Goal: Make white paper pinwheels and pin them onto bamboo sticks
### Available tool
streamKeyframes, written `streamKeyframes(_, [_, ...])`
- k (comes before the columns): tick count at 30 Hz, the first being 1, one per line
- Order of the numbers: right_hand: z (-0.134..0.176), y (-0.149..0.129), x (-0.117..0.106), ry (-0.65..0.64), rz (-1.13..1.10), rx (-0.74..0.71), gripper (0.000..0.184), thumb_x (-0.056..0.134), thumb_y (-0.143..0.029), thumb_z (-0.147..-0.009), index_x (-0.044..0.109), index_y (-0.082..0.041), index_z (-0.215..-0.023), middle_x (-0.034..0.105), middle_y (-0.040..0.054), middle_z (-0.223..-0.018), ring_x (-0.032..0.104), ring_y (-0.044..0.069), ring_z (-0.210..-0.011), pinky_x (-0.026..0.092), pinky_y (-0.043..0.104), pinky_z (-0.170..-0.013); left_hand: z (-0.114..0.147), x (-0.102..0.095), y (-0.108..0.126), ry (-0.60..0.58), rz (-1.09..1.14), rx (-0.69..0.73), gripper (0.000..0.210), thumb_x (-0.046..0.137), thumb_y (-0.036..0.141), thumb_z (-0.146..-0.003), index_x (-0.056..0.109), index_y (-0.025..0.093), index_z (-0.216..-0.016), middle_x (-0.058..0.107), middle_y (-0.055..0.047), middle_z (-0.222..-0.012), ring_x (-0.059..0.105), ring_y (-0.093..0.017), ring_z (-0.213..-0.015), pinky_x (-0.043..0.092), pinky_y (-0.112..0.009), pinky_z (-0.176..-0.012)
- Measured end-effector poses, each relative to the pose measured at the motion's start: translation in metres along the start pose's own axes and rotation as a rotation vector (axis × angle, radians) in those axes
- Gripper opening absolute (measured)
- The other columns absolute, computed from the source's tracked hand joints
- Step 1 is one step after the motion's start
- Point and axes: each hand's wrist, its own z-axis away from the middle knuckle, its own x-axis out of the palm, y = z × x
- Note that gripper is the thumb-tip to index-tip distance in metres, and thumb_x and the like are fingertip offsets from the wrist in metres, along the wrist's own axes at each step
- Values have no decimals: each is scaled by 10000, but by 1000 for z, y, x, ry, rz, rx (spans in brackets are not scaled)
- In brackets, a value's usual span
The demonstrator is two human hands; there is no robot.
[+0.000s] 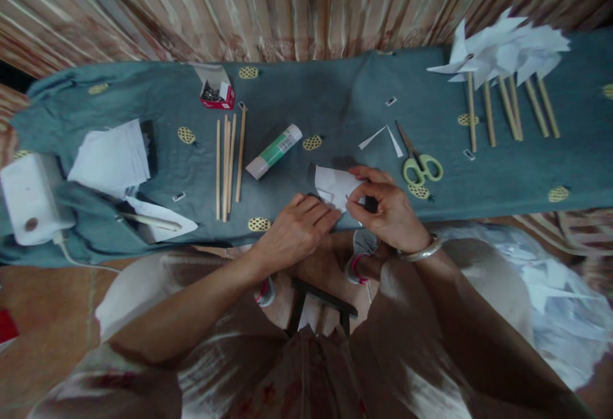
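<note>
Between my two hands, at the table's near edge, is a white sheet of paper (334,181) with a fold in it. My left hand (302,224) presses its fingers on the paper's lower left side. My right hand (385,208), with a bracelet at the wrist, pinches the paper's right side between thumb and fingers. Green-handled scissors (417,162) lie partly open just right of that hand. Thin white paper offcuts (373,138) lie above it. A glue stick (274,151) with a green label lies left of the paper.
Several wooden sticks (230,163) lie left of the glue stick, below a red box of small metal pieces (218,94). White paper pinwheels (502,52) on sticks lie far right. A paper stack (112,160) and a white corded device (33,195) are at left.
</note>
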Motion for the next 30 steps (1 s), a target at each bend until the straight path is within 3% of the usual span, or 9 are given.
streamKeyframes(7, [-1,-4,2,10,104,-33,96,626,-176,-759,648,-221,-677,659,117,-1206,614,282,-1095,467,500,-987,-2,1,0,-21,23,21,203,471,169,-985,647,132,-1079,706,-86,-1060,593,-208,-930,466,-341,-771])
streamKeyframes(30, [-1,-5,2,41,106,-55,102,635,-196,-792,672,-208,-698,671,121,-1184,625,289,-1079,485,511,-968,-6,5,1,-32,48,15,194,473,147,-977,640,116,-1070,677,-85,-982,608,-196,-904,540,-330,-800])
